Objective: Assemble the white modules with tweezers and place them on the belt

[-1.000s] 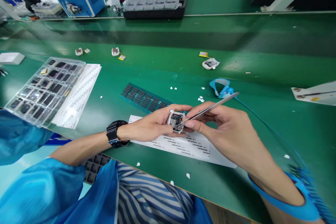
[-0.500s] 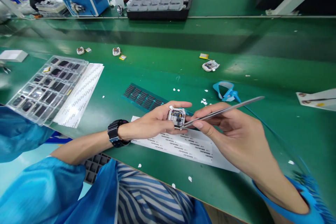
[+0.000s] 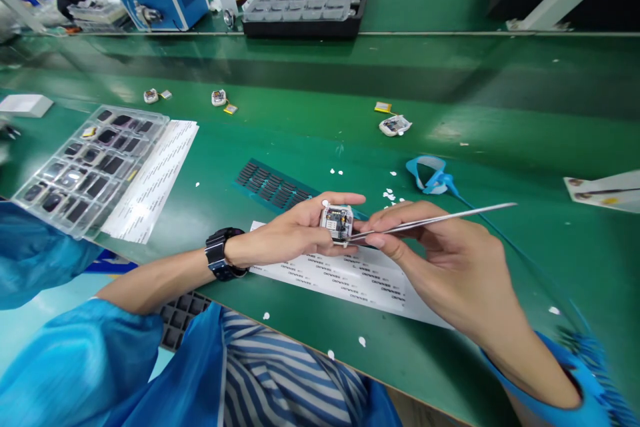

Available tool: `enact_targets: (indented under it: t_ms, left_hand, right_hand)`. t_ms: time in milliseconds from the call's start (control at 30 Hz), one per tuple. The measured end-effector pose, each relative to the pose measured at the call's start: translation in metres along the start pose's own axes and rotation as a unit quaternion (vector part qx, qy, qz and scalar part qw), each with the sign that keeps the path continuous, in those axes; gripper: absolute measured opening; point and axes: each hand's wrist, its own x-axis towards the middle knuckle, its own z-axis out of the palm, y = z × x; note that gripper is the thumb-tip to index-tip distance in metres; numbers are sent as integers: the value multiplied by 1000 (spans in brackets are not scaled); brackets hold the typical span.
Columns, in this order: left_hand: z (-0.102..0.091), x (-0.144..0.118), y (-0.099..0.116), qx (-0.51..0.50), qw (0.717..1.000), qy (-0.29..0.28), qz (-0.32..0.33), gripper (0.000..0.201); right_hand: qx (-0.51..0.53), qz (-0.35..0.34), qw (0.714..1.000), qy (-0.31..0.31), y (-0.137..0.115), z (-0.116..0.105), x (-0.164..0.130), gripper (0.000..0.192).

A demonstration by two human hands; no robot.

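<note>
above label sheet [image 3: 350,280]: left hand [image 3: 290,237] grips module [image 3: 337,223] (tweezers [image 3: 430,220] touching).

The counter [image 3: 500,93] is deep green, flecked with white scraps. A white sheet [image 3: 350,277] carries rows of black print, and a teal strip [image 3: 273,187] bears black bars. The wristwatch [image 3: 220,255] is black, the tweezers [image 3: 435,219] silver, the sleeve [image 3: 75,367] bright blue, the shirt [image 3: 290,380] blue-and-white striped.

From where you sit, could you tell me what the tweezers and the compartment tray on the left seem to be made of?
The tweezers in the right hand look like bare metal: thin, silvery, with a bright sheen along the blades. The tray looks like thin clear plastic: its dark contents show through and its ridges catch glare. Neither material can be confirmed beyond that.
</note>
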Motion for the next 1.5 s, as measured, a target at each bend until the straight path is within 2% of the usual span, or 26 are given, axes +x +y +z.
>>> enact_targets:
  t_ms: [133,333,400,500,567,733,867,1167,1367,1433,1500]
  left_hand:
    - [1,0,1,4,1000,0,-3,57]
    - [-4,-2,2,38,998,25,32,55]
    - [-5,-2,3,52,997,47,45,55]
    - [-6,-3,4,66,993,71,61,50]
    - [-5,-3,2,63,994,72,58,47]
    - [-3,-1,-10,86,994,71,20,45]
    - [-4,2,-20,115,990,69,41,42]
    - [-5,4,-21,124,989,72,32,41]
    - [-3,4,-19,101,990,98,15,43]
    - [-2,4,-19,79,991,108,9,40]
    - [0,5,-18,29,993,111,8,36]
  right_hand:
    - [1,-3,1000,-11,0,0,0,19]
    - [65,95,992,51,-5,-11,4,24]
    - [72,137,988,24,0,-18,6,30]
    - [90,186,975,-81,14,-23,6,41]
    - [96,206,966,-125,23,-24,4,44]
    - [111,215,958,-153,33,-22,2,45]
    - [115,230,953,-163,36,-24,3,48]
    - [110,240,953,-147,36,-18,2,51]
    - [124,243,951,-145,36,-27,6,49]
    - [130,233,957,-116,36,-28,5,45]
    - [144,219,963,-59,35,-25,3,41]
